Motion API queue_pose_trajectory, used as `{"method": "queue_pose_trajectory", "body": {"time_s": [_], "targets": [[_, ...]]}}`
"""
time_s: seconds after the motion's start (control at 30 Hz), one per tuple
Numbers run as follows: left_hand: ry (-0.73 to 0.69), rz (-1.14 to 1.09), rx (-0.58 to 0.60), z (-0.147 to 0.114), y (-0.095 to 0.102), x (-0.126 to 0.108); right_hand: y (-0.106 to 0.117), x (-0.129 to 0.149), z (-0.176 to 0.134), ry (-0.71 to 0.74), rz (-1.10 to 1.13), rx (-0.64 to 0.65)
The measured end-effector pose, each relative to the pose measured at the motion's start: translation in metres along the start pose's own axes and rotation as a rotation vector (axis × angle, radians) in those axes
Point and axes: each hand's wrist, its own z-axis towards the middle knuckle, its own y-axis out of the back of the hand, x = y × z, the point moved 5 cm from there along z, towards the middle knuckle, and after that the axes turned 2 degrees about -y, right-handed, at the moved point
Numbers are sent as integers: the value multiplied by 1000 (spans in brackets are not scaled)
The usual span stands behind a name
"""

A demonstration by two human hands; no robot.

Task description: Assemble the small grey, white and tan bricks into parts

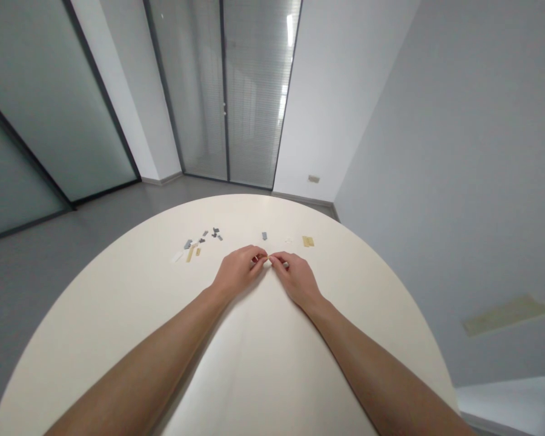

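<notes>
Over the middle of the white table, my left hand (241, 269) and my right hand (296, 275) meet fingertip to fingertip. Both are closed in a pinch. A tiny yellowish piece (268, 258) shows between the fingertips, mostly hidden, and its kind cannot be made out. Just beyond the hands lies a small grey block (264, 236). Past my right hand are a small tan flat piece (307, 241) and some faint white bits (288, 240).
The round white table (131, 303) fills the foreground. Left of my hands are several small pieces: dark grey ones (215, 231), a long tan one (190, 254) and a white one (178, 257). Beyond the table stand a glass partition (249, 91) and a grey wall (458, 151).
</notes>
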Motion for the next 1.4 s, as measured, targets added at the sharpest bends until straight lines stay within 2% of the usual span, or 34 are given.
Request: {"method": "queue_pose_trajectory", "body": {"time_s": [0.5,1.23,1.4], "targets": [[3,30,-9,0,-2,3,-2,3,1,11,-9,8],[-4,0,-14,0,-1,1,-3,-5,0,-32,89,-30],[34,-5,-18,0,1,1,-3,-5,0,-54,98,-33]]}}
